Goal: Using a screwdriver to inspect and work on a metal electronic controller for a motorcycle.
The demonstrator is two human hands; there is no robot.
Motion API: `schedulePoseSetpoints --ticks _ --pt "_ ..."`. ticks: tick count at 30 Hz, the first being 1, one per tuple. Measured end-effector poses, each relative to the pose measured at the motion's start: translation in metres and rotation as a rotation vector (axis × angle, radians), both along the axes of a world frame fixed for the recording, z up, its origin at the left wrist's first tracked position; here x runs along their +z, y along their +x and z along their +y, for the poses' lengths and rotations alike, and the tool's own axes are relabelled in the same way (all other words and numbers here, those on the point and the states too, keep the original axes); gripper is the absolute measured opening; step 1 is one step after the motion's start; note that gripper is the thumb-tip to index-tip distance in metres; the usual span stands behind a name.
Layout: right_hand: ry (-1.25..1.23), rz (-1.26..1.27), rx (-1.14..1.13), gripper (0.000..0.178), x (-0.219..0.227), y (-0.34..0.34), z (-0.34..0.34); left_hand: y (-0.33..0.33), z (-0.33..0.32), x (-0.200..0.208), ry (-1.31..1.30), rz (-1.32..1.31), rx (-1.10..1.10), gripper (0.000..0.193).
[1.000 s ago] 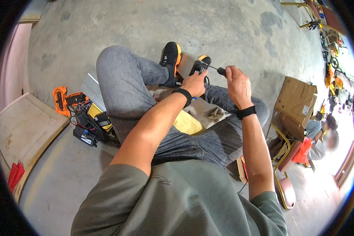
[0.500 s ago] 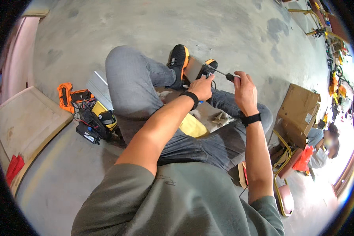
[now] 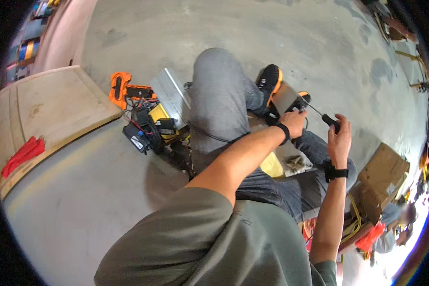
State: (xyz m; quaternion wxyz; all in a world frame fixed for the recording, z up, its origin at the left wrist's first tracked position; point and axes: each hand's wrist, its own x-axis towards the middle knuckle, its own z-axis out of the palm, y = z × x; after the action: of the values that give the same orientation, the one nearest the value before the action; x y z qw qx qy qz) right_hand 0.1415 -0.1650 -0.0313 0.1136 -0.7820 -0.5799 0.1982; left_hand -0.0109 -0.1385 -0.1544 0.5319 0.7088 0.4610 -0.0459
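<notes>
Out in front, between my shoes, is a flat grey metal piece with a small dark part at its right edge. My left hand is closed on that dark part, its fingers hiding most of it. In my right hand is a black-handled screwdriver, gripped by the end of its handle. The thin shaft slants to the upper left, toward the dark part. Whether its tip touches anything is too small to tell.
Left of my knee lie a silver metal profile, an orange tool case and a black box with cables. A wooden board bears a red cloth. A cardboard box stands at right; another person sits beyond it.
My view has swung left, so my hands and the things around me appear farther right. Both hands keep their holds, with the screwdriver still pointing at the dark part.
</notes>
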Motion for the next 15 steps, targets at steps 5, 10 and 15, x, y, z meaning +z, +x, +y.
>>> schedulePoseSetpoints --ticks 5,10,15 --pt "0.061 -0.029 0.059 0.037 -0.01 0.001 -0.003 0.0 -0.001 -0.006 -0.002 0.01 0.026 0.068" --pt "0.071 -0.07 -0.061 0.038 -0.006 -0.011 0.002 -0.002 0.004 0.004 -0.049 0.011 0.005 0.067" --pt "-0.247 -0.133 -0.14 0.034 -0.011 0.003 0.005 -0.004 0.004 0.005 -0.081 0.018 0.004 0.067"
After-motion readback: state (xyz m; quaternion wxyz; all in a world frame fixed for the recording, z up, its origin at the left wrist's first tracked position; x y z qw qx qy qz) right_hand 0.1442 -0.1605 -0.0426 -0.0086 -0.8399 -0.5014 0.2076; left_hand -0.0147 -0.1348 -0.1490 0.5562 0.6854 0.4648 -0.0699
